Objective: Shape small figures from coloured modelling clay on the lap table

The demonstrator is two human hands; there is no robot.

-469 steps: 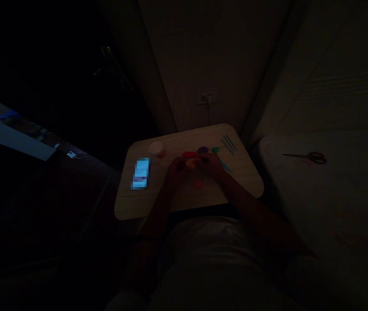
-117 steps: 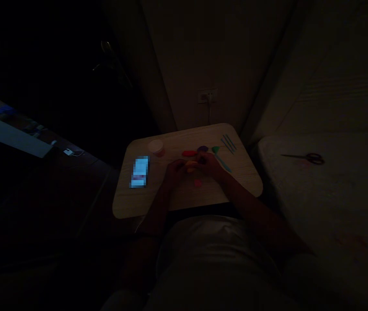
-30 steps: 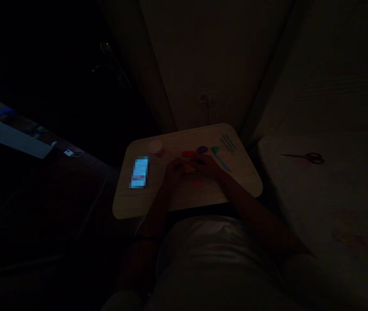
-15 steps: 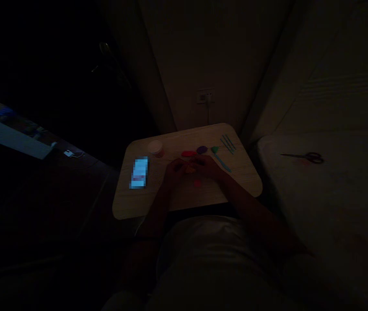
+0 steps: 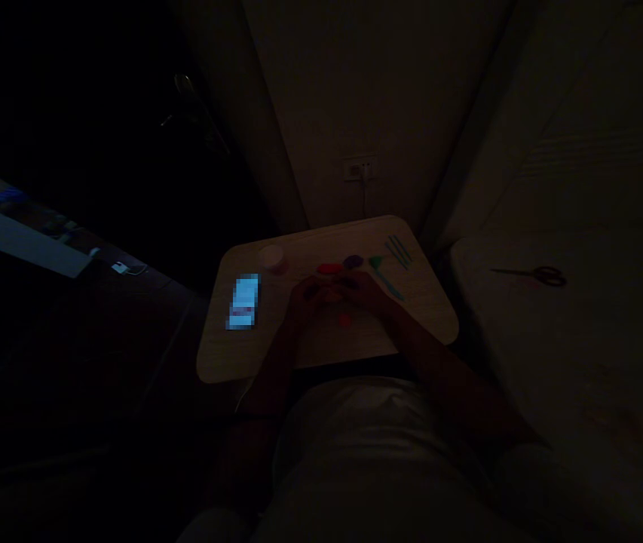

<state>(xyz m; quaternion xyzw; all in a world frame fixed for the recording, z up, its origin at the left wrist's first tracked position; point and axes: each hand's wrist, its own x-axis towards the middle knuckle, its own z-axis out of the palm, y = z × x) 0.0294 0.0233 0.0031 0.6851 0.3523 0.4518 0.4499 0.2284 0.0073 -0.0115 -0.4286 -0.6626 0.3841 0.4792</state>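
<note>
The room is very dark. Over the middle of a small wooden lap table point(image 5: 411, 320), my left hand point(image 5: 304, 296) and my right hand point(image 5: 365, 290) are closed together on an orange lump of clay point(image 5: 331, 294). A small red-pink clay piece point(image 5: 344, 320) lies just in front of my hands. Behind them sit a red clay piece point(image 5: 329, 268), a purple one point(image 5: 353, 261) and a green one point(image 5: 376, 262).
A lit phone point(image 5: 243, 302) lies on the table's left part, with a small round tub point(image 5: 272, 258) behind it. Thin teal tools point(image 5: 397, 250) lie at the back right. Scissors point(image 5: 541, 276) rest on the bed to the right. A wall socket point(image 5: 359, 169) is behind.
Both hands stay on the orange clay with only slight finger shifts. More of the clay is covered than a few seconds ago.
</note>
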